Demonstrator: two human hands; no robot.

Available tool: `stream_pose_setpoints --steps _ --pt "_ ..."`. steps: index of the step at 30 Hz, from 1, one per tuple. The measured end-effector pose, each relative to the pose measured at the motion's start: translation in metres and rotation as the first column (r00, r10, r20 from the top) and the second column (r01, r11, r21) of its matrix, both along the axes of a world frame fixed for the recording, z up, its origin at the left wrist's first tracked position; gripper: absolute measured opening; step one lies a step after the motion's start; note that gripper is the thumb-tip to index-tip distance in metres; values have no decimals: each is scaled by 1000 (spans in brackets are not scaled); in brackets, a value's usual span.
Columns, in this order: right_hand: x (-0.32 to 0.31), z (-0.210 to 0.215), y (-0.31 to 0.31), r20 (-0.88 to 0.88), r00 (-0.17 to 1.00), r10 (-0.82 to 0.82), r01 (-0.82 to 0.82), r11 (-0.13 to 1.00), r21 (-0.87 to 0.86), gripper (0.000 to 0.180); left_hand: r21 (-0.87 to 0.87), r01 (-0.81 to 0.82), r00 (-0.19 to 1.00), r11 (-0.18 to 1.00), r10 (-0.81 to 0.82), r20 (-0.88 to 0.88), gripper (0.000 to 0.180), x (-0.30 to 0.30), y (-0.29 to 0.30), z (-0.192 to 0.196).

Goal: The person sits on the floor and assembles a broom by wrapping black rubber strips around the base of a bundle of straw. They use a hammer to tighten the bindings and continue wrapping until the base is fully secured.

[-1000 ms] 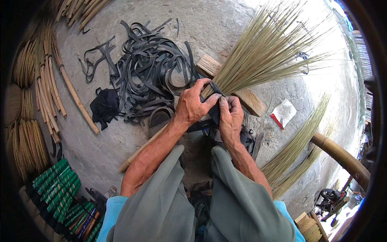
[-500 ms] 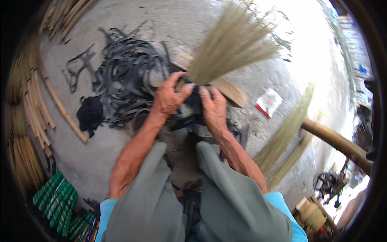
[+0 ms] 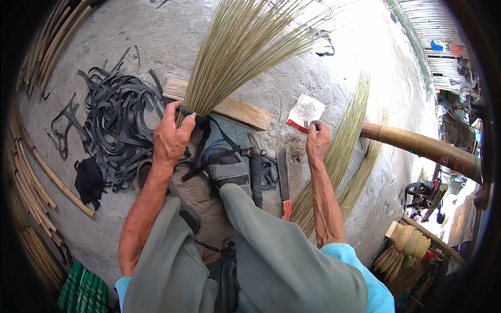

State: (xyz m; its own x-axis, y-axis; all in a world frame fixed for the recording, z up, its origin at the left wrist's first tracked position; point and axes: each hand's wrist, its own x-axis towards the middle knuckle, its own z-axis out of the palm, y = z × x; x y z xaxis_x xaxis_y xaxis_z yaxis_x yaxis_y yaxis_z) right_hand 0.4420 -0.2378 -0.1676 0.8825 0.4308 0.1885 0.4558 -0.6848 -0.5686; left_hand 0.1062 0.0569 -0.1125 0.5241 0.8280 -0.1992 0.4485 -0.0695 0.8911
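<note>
Clamping the straw bundle (image 3: 229,57) in my left hand (image 3: 173,136), I'm apparently picking at the packet (image 3: 306,108), right hand's (image 3: 319,141) closure unclear, needing finesse next.

The floor (image 3: 146,26) is rough, grey and uneven, its far right stretch bleached by strong daylight. Corrugated sheeting (image 3: 425,26) forms a wall at upper right; a thick bamboo pole (image 3: 425,147) juts in below, and a motorbike (image 3: 417,189) stands in the background.

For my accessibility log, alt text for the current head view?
A person's left hand grips a fanned bundle of stalks at its dark band; the right hand is by a white packet. Tangled dark strips lie leftward.
</note>
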Motion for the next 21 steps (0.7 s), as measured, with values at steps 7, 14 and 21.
stream_pose_setpoints --steps 7,14,21 --pt "29 -42 -31 16 1000 -19 22 978 -209 22 246 19 1000 969 -22 12 49 6 -17 -5" --pt "29 -52 -21 43 999 -32 43 961 -275 20 231 31 999 972 -32 1 49 5 -11 -6" --pt "34 -53 -17 133 986 100 -44 929 -367 12 172 33 998 985 -41 38 47 4 -7 -8"
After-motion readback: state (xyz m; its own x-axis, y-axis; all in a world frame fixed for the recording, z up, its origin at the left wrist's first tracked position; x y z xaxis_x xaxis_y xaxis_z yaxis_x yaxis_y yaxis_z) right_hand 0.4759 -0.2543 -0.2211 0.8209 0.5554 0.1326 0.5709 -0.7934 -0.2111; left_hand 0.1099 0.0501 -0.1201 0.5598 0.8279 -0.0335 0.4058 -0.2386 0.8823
